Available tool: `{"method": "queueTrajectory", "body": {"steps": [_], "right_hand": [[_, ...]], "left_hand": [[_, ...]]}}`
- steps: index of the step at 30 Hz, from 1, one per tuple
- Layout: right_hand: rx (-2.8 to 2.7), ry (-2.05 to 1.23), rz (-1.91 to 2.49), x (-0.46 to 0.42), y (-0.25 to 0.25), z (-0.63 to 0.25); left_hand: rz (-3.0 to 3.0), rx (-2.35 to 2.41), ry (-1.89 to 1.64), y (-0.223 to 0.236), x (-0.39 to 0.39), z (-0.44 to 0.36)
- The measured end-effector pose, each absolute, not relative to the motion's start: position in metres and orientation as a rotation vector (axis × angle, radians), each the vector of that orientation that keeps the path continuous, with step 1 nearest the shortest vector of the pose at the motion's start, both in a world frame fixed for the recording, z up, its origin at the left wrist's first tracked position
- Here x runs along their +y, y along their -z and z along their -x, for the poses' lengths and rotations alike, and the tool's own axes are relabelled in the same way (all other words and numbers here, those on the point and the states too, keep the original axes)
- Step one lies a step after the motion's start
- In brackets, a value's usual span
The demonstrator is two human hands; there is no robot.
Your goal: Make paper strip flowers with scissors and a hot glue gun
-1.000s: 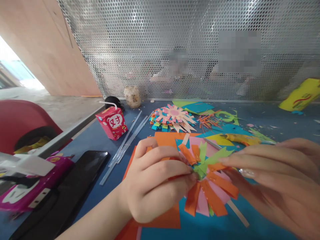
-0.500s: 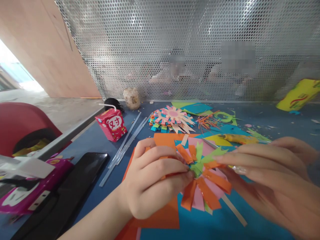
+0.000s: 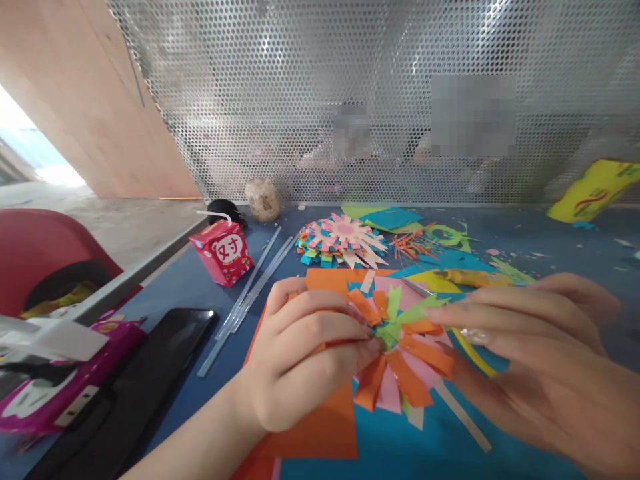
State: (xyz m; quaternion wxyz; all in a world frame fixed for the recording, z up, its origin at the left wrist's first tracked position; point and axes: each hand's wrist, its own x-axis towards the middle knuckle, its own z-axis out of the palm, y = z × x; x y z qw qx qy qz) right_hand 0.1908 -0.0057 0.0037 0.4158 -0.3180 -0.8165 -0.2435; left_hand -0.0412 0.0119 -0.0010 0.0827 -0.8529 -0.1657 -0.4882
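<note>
A paper flower (image 3: 400,363) of orange, pink and green strips is held above the blue table (image 3: 190,280). My left hand (image 3: 305,360) is closed, its fingertips pinching the flower's left side at the green middle. My right hand (image 3: 535,360) comes in from the right, fingers stretched long and pressed together on the orange and green petals. Orange paper (image 3: 320,433) and blue paper lie beneath. A finished flower (image 3: 345,239) in pink, cream and blue lies farther back.
A red drink carton with a straw (image 3: 223,250), clear glue sticks (image 3: 250,290), a black phone (image 3: 150,360) and a magenta glue gun (image 3: 60,380) lie to the left. Paper scraps (image 3: 440,243) litter the back. A perforated metal screen (image 3: 350,93) closes the far edge; people sit behind it.
Both hands and the flower have shifted slightly left and lower in view. The grip on the flower stays the same.
</note>
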Motion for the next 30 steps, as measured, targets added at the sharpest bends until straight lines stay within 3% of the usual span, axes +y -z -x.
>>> {"method": "queueTrajectory", "body": {"steps": [4, 9, 13, 19, 30], "right_hand": [[-2.036, 0.529, 0.836, -0.002, -0.010, -0.184], [-1.904, 0.252, 1.029, 0.007, -0.003, -0.181], [-1.882, 0.163, 1.130, 0.011, 0.004, -0.184], [-1.855, -0.143, 1.260, 0.009, 0.006, -0.182], [-1.753, -0.414, 1.315, 0.009, 0.004, -0.174]], "left_hand": [[2.650, -0.663, 1.824, 0.006, 0.016, 0.035], [2.909, -1.476, 2.511, 0.014, 0.026, 0.024], [2.847, -1.920, 2.845, 0.014, 0.027, 0.019], [2.680, -2.367, 2.784, 0.009, 0.023, 0.017], [2.800, -2.326, 2.753, 0.010, 0.022, 0.015]]}}
